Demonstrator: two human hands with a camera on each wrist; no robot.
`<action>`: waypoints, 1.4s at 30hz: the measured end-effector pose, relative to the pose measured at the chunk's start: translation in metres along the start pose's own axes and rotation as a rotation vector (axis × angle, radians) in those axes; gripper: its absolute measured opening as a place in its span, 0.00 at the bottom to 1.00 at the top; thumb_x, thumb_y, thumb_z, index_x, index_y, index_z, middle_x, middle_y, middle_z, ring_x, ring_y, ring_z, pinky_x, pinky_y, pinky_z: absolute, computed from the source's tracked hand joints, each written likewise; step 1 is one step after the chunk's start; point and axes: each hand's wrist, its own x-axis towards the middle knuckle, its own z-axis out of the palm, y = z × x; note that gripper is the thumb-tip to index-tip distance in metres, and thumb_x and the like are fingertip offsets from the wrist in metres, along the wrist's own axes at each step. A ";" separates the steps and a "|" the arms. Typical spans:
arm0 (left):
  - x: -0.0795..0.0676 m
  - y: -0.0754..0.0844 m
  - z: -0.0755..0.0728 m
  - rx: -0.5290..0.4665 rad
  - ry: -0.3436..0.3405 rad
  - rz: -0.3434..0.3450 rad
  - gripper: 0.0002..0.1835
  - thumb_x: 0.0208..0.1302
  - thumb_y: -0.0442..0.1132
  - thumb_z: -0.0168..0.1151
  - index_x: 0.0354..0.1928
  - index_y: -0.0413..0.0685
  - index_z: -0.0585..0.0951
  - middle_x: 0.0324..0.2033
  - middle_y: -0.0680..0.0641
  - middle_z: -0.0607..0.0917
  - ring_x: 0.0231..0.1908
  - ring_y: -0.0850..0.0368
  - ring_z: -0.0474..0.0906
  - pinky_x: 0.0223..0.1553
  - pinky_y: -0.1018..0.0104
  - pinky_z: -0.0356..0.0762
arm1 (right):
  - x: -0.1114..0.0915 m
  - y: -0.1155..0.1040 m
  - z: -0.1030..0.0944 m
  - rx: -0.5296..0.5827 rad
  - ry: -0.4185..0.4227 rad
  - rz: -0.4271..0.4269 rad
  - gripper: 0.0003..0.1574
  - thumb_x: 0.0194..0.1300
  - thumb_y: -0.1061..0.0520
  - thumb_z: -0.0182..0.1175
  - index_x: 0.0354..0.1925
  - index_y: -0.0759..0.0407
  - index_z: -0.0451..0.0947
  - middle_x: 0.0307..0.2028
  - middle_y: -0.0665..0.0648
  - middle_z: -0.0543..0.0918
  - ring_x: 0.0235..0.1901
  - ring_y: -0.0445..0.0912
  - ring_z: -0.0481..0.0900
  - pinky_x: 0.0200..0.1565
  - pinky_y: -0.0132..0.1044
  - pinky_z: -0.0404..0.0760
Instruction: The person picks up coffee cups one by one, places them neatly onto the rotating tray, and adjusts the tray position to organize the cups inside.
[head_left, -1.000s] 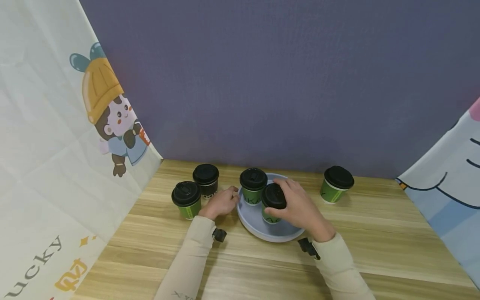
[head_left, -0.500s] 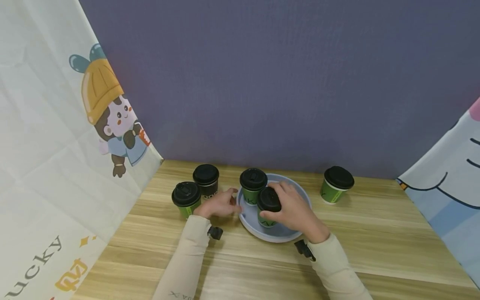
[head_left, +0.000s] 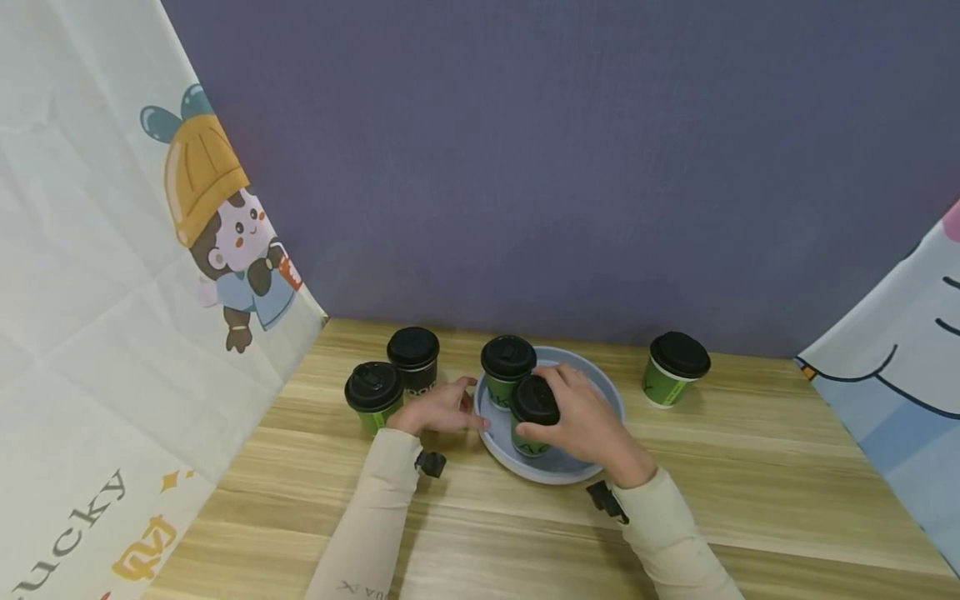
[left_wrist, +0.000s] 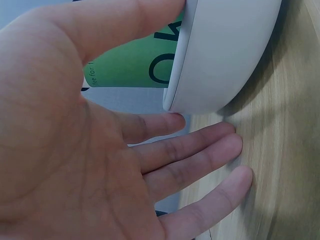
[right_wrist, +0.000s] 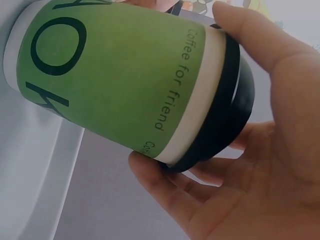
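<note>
My right hand [head_left: 587, 417] grips a green paper coffee cup [head_left: 531, 437] around its black lid, thumb on one side and fingers on the other. The cup stands upright on a round pale blue-grey tray [head_left: 555, 477]; its white base meets the tray in the right wrist view. Just behind it on the tray stands another green lidded cup [head_left: 501, 392]. My left hand [head_left: 442, 407] is at the tray's left edge. In the left wrist view its thumb and index finger touch the white rim [left_wrist: 175, 95], and the other fingers [left_wrist: 215, 192] extend, fairly straight, over the wood.
Left of the tray stand a green lidded cup [head_left: 375, 400] and a black lidded cup [head_left: 414, 358]. One more green cup [head_left: 667, 379] stands at the back right of the wooden table [head_left: 495, 542]. A purple-grey panel [head_left: 562, 167] rises behind.
My right hand has shifted the held cup slightly left on the tray, towards the other cup. The left hand's thumb has come out onto the tray rim.
</note>
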 end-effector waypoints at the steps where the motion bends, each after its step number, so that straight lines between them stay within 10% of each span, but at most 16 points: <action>1: 0.000 0.000 0.000 -0.002 -0.001 -0.001 0.45 0.60 0.53 0.73 0.74 0.43 0.65 0.49 0.43 0.85 0.48 0.54 0.81 0.52 0.55 0.79 | 0.000 0.000 0.000 -0.004 0.003 0.000 0.56 0.57 0.34 0.74 0.73 0.56 0.66 0.68 0.63 0.72 0.66 0.62 0.73 0.62 0.62 0.74; 42: -0.001 -0.001 0.000 -0.024 -0.008 -0.037 0.48 0.61 0.55 0.73 0.77 0.45 0.61 0.57 0.42 0.82 0.56 0.48 0.80 0.58 0.50 0.78 | 0.000 -0.017 0.014 0.024 0.037 0.001 0.59 0.53 0.32 0.76 0.74 0.53 0.65 0.65 0.60 0.69 0.58 0.58 0.75 0.49 0.54 0.82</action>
